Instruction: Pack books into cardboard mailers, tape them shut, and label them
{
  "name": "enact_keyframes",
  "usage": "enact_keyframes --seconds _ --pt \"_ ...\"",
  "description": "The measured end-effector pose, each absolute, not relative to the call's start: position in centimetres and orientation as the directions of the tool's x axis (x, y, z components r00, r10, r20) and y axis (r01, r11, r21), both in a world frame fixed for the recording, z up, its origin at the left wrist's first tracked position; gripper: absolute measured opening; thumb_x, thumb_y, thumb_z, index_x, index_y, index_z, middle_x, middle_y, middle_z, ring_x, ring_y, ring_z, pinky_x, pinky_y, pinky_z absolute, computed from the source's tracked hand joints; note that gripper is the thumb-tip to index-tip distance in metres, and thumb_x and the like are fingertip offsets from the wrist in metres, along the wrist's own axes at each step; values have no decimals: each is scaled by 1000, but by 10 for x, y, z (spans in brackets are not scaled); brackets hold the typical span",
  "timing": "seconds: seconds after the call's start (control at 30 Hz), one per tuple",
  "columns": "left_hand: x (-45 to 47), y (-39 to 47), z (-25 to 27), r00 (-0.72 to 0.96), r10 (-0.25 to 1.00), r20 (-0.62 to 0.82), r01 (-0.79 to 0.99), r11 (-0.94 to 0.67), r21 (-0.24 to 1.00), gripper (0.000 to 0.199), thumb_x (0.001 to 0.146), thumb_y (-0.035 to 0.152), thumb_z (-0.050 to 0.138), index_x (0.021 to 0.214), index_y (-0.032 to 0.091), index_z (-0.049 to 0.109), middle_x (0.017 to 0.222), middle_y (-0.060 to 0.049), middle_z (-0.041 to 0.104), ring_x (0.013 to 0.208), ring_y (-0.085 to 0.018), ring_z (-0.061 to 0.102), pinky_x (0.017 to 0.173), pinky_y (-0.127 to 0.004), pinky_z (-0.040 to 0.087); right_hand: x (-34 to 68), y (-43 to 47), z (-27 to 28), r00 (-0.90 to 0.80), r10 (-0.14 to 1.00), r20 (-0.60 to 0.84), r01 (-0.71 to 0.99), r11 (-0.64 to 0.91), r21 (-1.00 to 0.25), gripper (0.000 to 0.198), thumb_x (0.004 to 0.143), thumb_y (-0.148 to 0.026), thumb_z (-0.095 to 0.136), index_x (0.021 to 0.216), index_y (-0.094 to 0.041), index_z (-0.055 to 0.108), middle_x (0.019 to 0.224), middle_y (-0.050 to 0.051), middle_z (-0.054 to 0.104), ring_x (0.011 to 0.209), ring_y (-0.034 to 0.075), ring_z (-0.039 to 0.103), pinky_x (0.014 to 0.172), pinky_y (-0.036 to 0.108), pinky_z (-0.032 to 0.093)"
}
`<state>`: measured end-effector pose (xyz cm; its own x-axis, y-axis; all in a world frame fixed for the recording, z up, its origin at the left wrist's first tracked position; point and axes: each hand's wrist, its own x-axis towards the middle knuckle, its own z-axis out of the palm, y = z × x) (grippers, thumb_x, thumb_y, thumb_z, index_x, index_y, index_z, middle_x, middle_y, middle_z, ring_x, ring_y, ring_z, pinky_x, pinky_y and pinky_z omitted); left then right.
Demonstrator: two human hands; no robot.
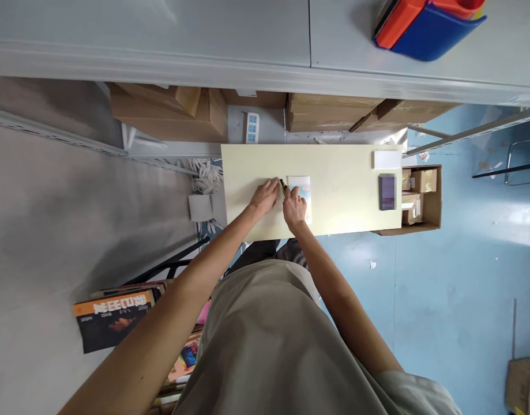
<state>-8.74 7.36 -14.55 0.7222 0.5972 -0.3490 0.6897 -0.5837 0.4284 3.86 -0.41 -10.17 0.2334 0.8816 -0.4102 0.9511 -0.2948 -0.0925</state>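
Note:
A black and yellow utility knife (pixel 283 186) points up and to the left out of my right hand (pixel 294 208), whose fingers are wrapped round it. That hand lies partly over a pale booklet (pixel 300 182) with a light blue and pink cover. My left hand (pixel 265 196) is just left of the knife's tip, low over the cream tabletop (pixel 342 196). Its fingers are curled and close together; anything between them is too small to make out. The booklet's lower left part is hidden behind my right hand.
A white box (pixel 387 159) and a dark purple box (pixel 387 192) sit at the tabletop's right end. Beyond it stands an open carton (pixel 431 196) of small boxes. A power strip (pixel 252 128) and cardboard boxes (pixel 173 115) line the back. Magazines (pixel 113 320) are stacked lower left.

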Motion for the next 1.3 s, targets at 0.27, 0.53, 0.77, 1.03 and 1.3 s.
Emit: enact_keyframes --seconds 0.27,0.53,0.77,1.03,1.3 --pt "-87 72 -145 724 601 -340 687 -583 434 65 96 14 51 161 5 51 180 -22 35 162 -41 36 124 -58 46 41 -24 -94 216 864 -454 962 -267 -49 45 115 -10 30 152 -13 56 143 24 62 107 23 74 98 36 53" --pt "-85 70 -144 716 621 -318 690 -560 459 66 95 12 52 161 7 52 179 -21 35 162 -41 37 125 -59 44 41 -68 -82 179 832 -526 977 -213 -4 43 117 -13 28 145 -14 60 138 22 63 107 24 76 97 37 56" --pt "-82 70 -151 705 624 -337 704 -557 441 65 95 10 51 160 4 51 180 -22 34 161 -41 36 124 -59 45 35 -90 -35 77 679 -730 995 -99 12 39 109 -5 45 139 -14 67 145 24 62 106 23 79 94 34 59" --pt "-74 67 -148 666 647 -370 740 -517 430 68 92 3 47 160 3 49 178 -26 35 163 -40 35 128 -59 41 46 -104 -2 31 627 -778 990 -129 -65 35 106 -6 50 129 -18 74 138 16 66 109 24 80 87 30 57" --pt "-58 66 -120 534 685 -496 846 -439 304 60 90 2 50 149 6 56 163 -30 49 155 -40 46 125 -53 44 101 -108 23 210 755 -621 937 -336 -91 31 108 -14 52 131 -21 71 126 11 70 103 23 79 83 30 54"
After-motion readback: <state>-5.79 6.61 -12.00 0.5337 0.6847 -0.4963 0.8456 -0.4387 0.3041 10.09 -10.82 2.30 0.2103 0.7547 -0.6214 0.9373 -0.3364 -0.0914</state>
